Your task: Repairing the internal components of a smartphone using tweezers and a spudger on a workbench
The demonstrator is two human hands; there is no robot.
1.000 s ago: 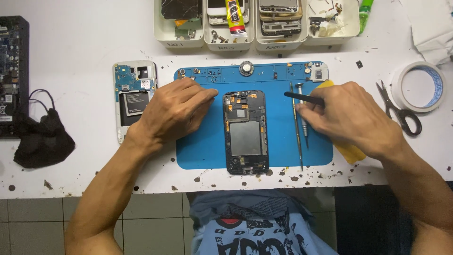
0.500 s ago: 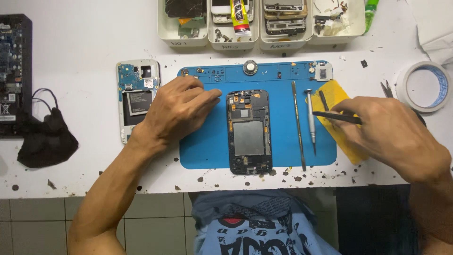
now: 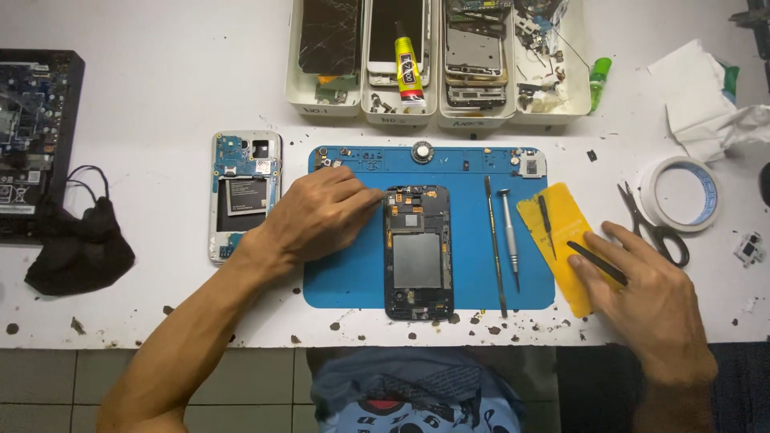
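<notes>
- The left hand (image 3: 321,215) lies flat on the blue mat (image 3: 353,281), fingers together, their tips touching the upper left edge of the opened phone (image 3: 417,252). It steadies the phone and pinches nothing.
- The phone lies face down in the middle of the mat, back removed, its metal shield and small parts bare.
- The right hand (image 3: 650,301) rests at the mat's right edge over the yellow card (image 3: 561,232). Its fingers are pressed to a thin black tool (image 3: 597,263) that lies across the card — whether they pinch it or only pin it down, I cannot tell.
- A long spudger (image 3: 493,244) and a screwdriver (image 3: 509,236) lie side by side on the mat, between phone and card. A second short black tool (image 3: 545,216) lies on the card.
- Left of the mat is a second phone shell (image 3: 243,196), board exposed; scissors (image 3: 650,228) and a tape roll (image 3: 680,192) sit to the right; parts trays (image 3: 437,112) stand behind.
- Risks, as I judge them: the phone is held at one edge only, so a push from the right could swing it on the mat. The black tool's tip could slip off the smooth card. Loose screws at the mat's top edge could be swept off by a sleeve or wrist — the table's dark specks would hide them.
</notes>
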